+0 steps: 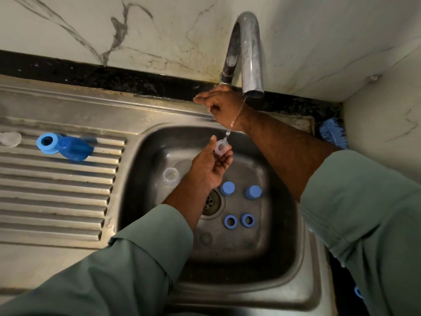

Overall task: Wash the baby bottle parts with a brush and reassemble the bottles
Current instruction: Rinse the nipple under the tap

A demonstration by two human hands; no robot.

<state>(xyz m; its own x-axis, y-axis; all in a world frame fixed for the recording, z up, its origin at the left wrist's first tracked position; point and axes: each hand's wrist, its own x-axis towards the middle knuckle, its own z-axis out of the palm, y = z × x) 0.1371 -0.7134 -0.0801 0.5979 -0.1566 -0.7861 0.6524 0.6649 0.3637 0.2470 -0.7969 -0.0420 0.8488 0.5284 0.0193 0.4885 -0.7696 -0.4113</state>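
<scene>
My left hand pinches a small clear silicone teat under a thin stream of water from the tap, over the steel sink. My right hand reaches to the base of the tap; whether it grips a handle there I cannot tell. In the basin lie a clear bottle, two blue caps and two blue screw rings. A blue brush lies at the back right corner.
On the ribbed draining board to the left lie a blue ring, a blue cap and a clear part. The drain sits mid-basin. A marble wall stands behind, and another wall closes the right side.
</scene>
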